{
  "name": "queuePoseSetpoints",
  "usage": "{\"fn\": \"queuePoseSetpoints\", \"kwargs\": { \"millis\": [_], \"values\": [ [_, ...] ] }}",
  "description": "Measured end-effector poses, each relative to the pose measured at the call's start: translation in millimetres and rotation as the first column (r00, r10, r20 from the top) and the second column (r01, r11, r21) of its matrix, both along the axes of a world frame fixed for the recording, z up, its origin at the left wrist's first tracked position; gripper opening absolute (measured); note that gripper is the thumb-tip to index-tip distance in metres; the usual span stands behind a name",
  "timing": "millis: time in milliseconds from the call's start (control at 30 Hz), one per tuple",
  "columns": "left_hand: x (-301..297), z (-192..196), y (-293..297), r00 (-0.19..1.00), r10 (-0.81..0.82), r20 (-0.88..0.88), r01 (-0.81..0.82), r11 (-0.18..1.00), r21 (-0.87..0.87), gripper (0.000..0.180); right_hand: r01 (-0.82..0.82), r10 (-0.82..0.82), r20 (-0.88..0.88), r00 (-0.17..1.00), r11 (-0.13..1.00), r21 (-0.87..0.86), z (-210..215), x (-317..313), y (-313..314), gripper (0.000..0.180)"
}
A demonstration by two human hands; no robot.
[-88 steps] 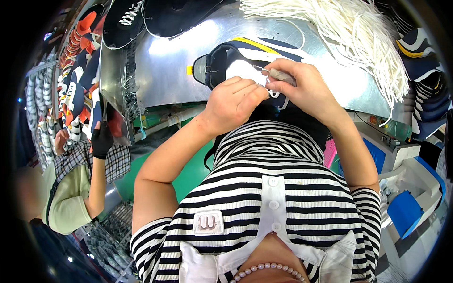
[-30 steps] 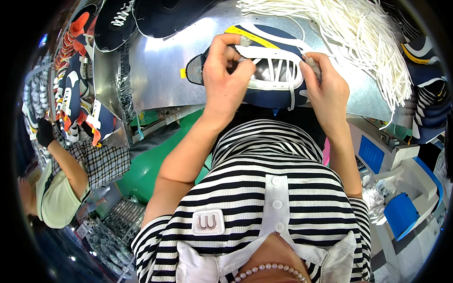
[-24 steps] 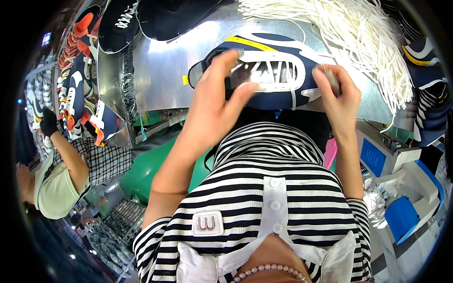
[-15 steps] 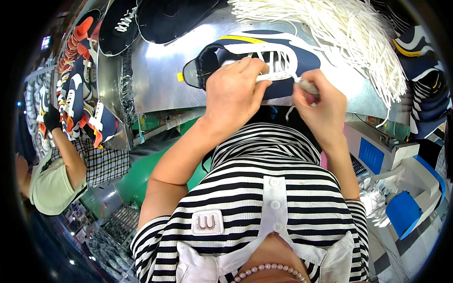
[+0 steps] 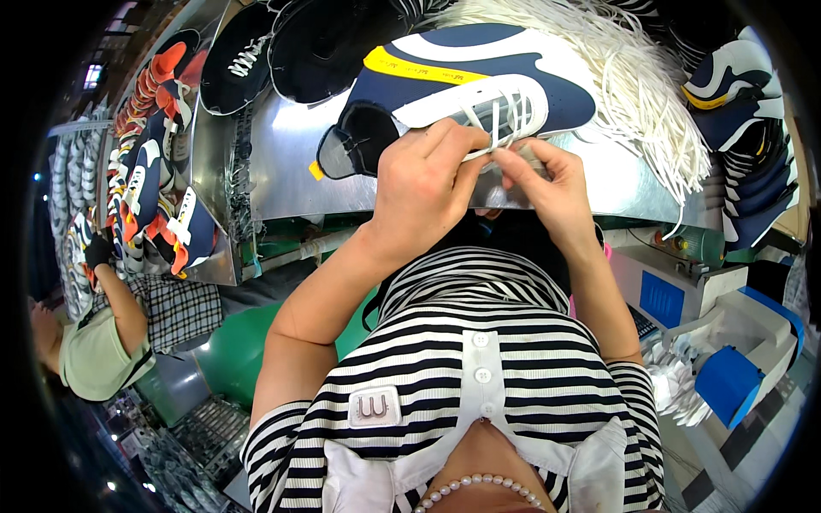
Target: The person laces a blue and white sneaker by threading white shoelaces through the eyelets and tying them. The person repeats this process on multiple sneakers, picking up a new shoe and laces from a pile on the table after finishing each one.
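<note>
A navy, white and yellow shoe upper [image 5: 479,56] lies tilted on its side on the metal table, its toe to the right and its dark collar to the left. A white shoelace [image 5: 513,107] crosses its eyelet opening in several rows. My left hand [image 5: 428,175] grips the near eyelet edge, thumb below and fingers on top. Close beside it, my right hand [image 5: 552,184] pinches the shoelace with thumb and forefinger at the near eyelets. The fingertips of both hands almost meet, and they partly hide the lace between them.
Loose white laces [image 5: 633,103] heap at the table's right. Black shoe uppers [image 5: 235,64] lie at the back left. More navy uppers [image 5: 761,188] stack at the far right. A grey and blue machine [image 5: 684,282] stands right of me; a co-worker [image 5: 115,342] is at the left.
My right hand has moved left to the eyelets, beside my left hand. The shoe upper has tipped, showing more of its yellow-striped far side.
</note>
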State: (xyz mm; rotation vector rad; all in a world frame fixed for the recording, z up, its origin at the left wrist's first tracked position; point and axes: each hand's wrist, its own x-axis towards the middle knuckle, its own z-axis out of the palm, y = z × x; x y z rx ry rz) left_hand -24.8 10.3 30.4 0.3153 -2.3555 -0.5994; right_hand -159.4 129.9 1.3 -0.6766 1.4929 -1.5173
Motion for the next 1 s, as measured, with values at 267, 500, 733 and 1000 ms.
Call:
{"fn": "queuePoseSetpoints", "kwargs": {
  "millis": [267, 500, 733, 1000],
  "values": [
    [3.3, 13.5, -10.5, 0.995, 0.021, 0.096, -0.025, 0.999, 0.043, 0.025, -0.432, 0.439, -0.14, 0.887, 0.898, 0.081, -3.8, 24.5, 44.0, 0.012],
    [1.8, -29.5, -28.0, 0.845, -0.015, 0.534, -0.086, 0.983, 0.163, 0.026, 0.11, -0.16, -0.325, 0.932, 0.98, -0.166, -24.7, -7.5, -16.8, 0.014],
    [0.3, -26.4, -38.3, 0.87, -0.133, 0.474, -0.063, 0.924, 0.376, 0.031, 0.089, -0.204, -0.506, 0.838, 0.966, -0.242, -43.9, -20.2, -40.6, 0.013],
    [-8.3, -35.0, -31.3, 0.841, 0.027, 0.541, -0.171, 0.961, 0.217, 0.03, 0.187, -0.235, -0.391, 0.89, 0.97, -0.157, -42.2, -13.7, -38.0, 0.019]
  ]
}}
